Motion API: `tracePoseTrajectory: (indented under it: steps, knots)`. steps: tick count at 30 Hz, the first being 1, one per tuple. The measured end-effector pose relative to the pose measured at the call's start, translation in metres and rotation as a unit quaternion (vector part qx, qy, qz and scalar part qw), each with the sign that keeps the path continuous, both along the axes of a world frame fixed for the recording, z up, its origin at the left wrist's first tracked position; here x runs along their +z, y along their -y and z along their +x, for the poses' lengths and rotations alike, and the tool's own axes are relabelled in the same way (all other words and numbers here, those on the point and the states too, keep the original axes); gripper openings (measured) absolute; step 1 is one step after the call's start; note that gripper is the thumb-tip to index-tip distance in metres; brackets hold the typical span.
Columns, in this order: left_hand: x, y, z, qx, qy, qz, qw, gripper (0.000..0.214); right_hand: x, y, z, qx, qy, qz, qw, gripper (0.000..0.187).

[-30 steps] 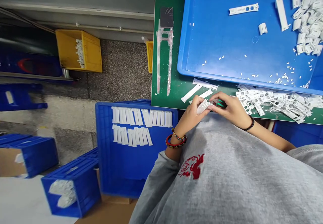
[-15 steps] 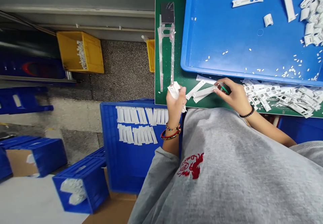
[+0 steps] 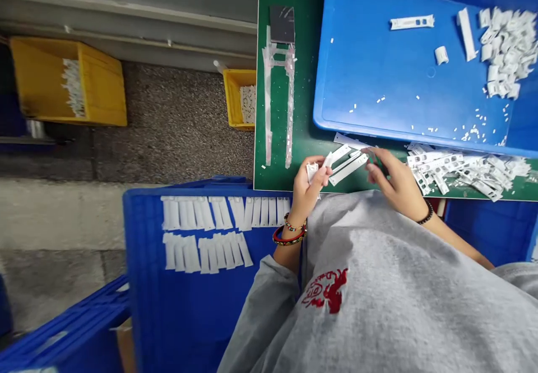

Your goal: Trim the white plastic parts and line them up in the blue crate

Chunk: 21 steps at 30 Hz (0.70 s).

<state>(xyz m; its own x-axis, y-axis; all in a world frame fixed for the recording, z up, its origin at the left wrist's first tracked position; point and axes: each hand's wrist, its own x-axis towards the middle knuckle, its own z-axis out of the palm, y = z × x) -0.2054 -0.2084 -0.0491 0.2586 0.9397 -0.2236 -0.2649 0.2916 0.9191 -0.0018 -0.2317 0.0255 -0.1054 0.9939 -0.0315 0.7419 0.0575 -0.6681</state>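
Observation:
My left hand [image 3: 306, 188] is closed around white plastic parts [image 3: 311, 172] near the green table's front edge. How many it holds is hidden by the fingers. Between my hands lie several long white plastic strips [image 3: 349, 169], the nearest ends close to my left fingertips. My right hand [image 3: 397, 182] is curled at the far ends of these strips, thumb and forefinger slightly apart. Tucked in its palm is a small green tool [image 3: 377, 163], mostly covered by the fingers. One more white strip [image 3: 351, 141] rests behind them, along the tray's edge.
A large blue tray [image 3: 321, 81] holds white pieces and small scraps. Slotted white parts [image 3: 460, 168] are piled right of my right hand. Below left, a blue crate [image 3: 176, 305] contains rows of white strips. Yellow bins [image 3: 103, 87] stand on the floor.
My left hand has moved right, closer to the strips, with the white parts still in it. My right fingers have drawn back slightly from the strip ends. The view has shifted.

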Motion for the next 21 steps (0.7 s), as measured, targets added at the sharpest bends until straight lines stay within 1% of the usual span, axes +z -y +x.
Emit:
tracePoseTrajectory:
  steps: [2, 4, 8, 13, 16, 21]
  knots:
    - [-0.004, 0.003, 0.006, 0.01, 0.0, 0.022, 1.0, 0.03, 0.01, -0.001, -0.007, 0.025, -0.005, -0.013, 1.0, 0.033]
    - [-0.009, 0.006, 0.011, 0.037, -0.02, 0.051, 0.998, 0.03, 0.018, -0.003, -0.012, 0.043, 0.011, -0.005, 0.999, 0.033]
    - [-0.019, 0.012, 0.014, 0.09, -0.045, 0.098, 0.99, 0.028, 0.027, -0.011, -0.017, 0.059, 0.023, -0.015, 0.998, 0.033]
    - [-0.024, 0.015, 0.011, 0.103, -0.04, 0.065, 0.992, 0.029, 0.025, -0.019, -0.017, 0.125, 0.048, -0.022, 0.991, 0.023]
    - [-0.025, 0.016, 0.011, 0.111, -0.031, 0.05, 0.992, 0.03, 0.025, -0.027, -0.014, 0.158, 0.055, -0.039, 0.985, 0.025]
    - [-0.024, 0.014, 0.013, 0.12, -0.027, 0.031, 0.992, 0.033, 0.033, -0.047, -0.011, 0.184, 0.011, -0.105, 0.977, 0.028]
